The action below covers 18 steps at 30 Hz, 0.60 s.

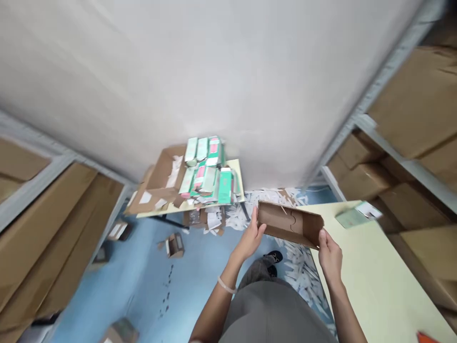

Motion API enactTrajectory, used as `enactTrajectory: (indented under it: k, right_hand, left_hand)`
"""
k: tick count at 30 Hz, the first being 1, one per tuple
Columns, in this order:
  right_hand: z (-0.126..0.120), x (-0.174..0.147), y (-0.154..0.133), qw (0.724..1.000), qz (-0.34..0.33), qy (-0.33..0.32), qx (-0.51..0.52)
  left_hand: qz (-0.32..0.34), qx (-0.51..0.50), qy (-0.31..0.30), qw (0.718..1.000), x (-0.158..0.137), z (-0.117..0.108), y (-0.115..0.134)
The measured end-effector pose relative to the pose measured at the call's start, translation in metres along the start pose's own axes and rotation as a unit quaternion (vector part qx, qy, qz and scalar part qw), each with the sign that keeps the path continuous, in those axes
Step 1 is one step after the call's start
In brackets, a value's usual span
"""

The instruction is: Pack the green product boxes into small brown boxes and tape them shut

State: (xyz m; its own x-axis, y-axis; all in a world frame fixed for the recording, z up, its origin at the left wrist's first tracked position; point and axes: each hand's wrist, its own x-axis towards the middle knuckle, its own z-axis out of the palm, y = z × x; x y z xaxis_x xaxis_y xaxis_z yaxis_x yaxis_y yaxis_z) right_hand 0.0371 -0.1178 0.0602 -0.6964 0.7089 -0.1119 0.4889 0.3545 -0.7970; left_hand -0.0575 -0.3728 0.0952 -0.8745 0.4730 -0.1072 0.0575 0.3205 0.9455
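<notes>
Between my two hands is a small open cardboard box (282,220), long and narrow, tilted so its bare brown inside faces me. My left hand (251,234) grips its left end, the thumb over the near rim. At the right end my right hand (329,253) is closed on the box's corner. A pale green carton or packet (358,214) with a white label lies on the cream table (378,267) just right of the box.
Green and white cartons (210,171) are piled on a small table (236,167) by the wall, beside an open cardboard box (162,174). White paper strips (303,271) litter the blue floor (143,276). Shelves of large boxes (421,90) stand on both sides.
</notes>
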Motion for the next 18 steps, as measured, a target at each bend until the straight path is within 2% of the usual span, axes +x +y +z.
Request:
enactTrajectory:
  k: [5,8,11,13,15,18]
  right_hand:
    - [0.062,-0.014,-0.068,0.989,-0.085,-0.116,-0.028]
    - [0.083,-0.029,-0.12,0.974,-0.151,-0.16,-0.054]
    - [0.099,-0.037,-0.181,0.956,-0.232,-0.165,-0.072]
    - [0.113,-0.041,-0.223,0.946,-0.278,-0.145,-0.082]
    - [0.132,-0.044,-0.263,0.94,-0.304,-0.12,-0.096]
    - [0.17,-0.048,-0.313,0.941,-0.312,-0.078,-0.108]
  left_hand:
    - [-0.091,-0.014,0.141,0.986,-0.081,-0.055,-0.01]
    - [-0.099,-0.006,0.218,0.971,-0.104,-0.086,-0.004]
    - [-0.07,0.02,0.287,0.955,-0.103,-0.127,0.007]
    - [-0.051,0.031,0.332,0.941,-0.093,-0.161,0.015]
    - [-0.027,0.033,0.363,0.931,-0.077,-0.2,0.02]
    - [0.014,0.043,0.374,0.927,-0.048,-0.262,0.019]
